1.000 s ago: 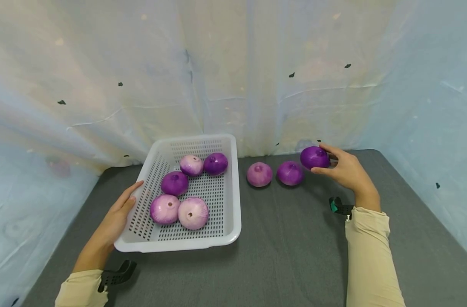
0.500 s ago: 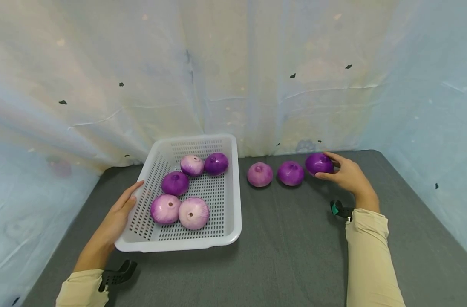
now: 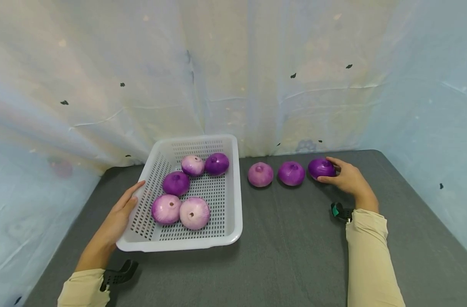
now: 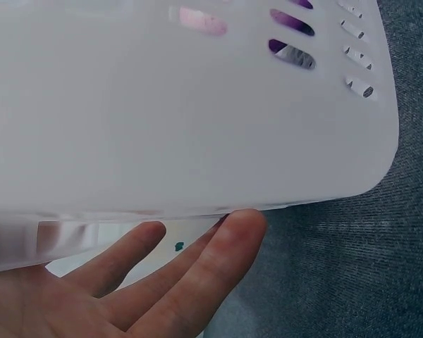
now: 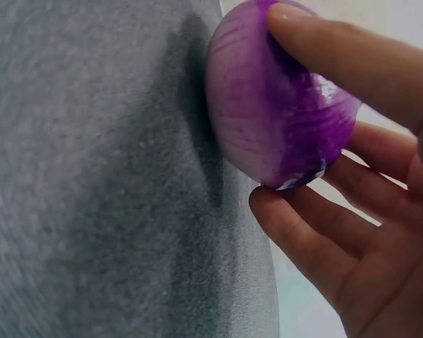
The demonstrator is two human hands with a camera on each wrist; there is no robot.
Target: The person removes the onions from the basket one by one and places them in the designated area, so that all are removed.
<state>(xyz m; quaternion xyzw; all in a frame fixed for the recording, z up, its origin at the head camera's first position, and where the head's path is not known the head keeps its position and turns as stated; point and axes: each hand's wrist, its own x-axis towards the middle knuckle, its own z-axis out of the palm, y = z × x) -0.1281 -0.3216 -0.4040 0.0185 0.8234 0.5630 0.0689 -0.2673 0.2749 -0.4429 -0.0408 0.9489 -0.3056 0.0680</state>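
Note:
In the head view my left hand lies against the left side of a white perforated plastic basket. The left wrist view shows its nearly straight fingers touching the basket's edge. Several purple and pale onions are in the basket. At the right, my right hand holds a dark purple onion between thumb and fingers, low over the grey table. Whether this onion bears on the table is hard to tell. To its left sit a purple onion and a pinkish one.
The grey cloth-covered table ends at the back against a pale plastic sheet. Another sheet hangs along the right side. The basket takes up the left middle of the table.
My right hand has moved down and slightly right with the dark purple onion, bringing it beside the other two. The left hand and basket have hardly shifted.

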